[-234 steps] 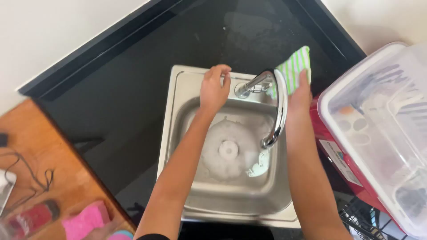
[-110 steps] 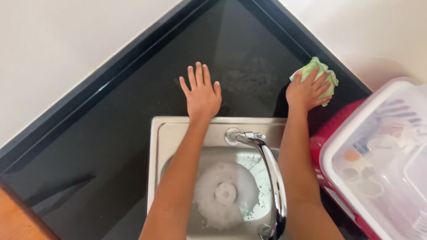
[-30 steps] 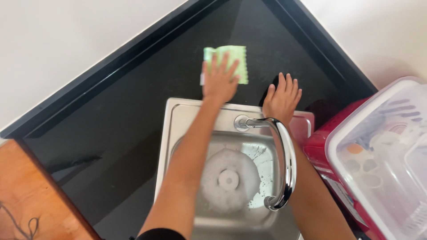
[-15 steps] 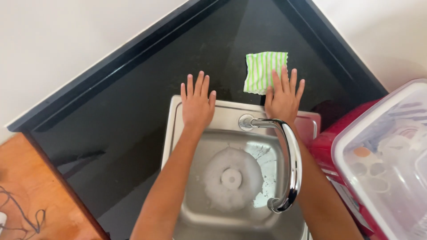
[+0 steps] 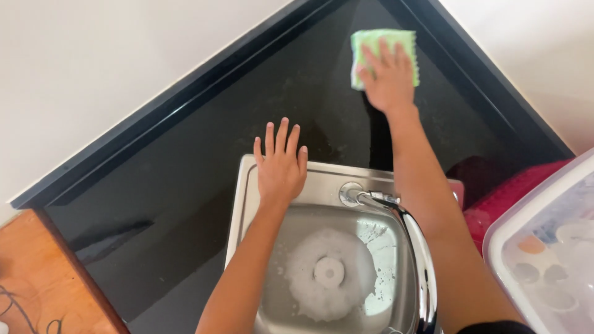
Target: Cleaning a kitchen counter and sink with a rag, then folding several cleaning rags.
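Observation:
My right hand (image 5: pixel 391 77) presses flat on a green striped cloth (image 5: pixel 371 44) far back on the black countertop (image 5: pixel 204 167), near the corner. My left hand (image 5: pixel 280 166) lies flat with fingers spread, its palm on the back rim of the steel sink (image 5: pixel 244 204) and its fingertips on the black counter. It holds nothing. A chrome tap (image 5: pixel 408 241) arches over the basin between my arms.
Foam rings the drain (image 5: pixel 328 272) in the basin. A clear plastic lidded rack (image 5: pixel 547 247) on a red base (image 5: pixel 507 192) stands at the right. A wooden surface (image 5: pixel 37 278) borders the counter at lower left. White walls meet behind the counter.
My right hand has pushed the green cloth farther back toward the corner. My left hand stays flat at the sink's back rim. The view has shifted a little.

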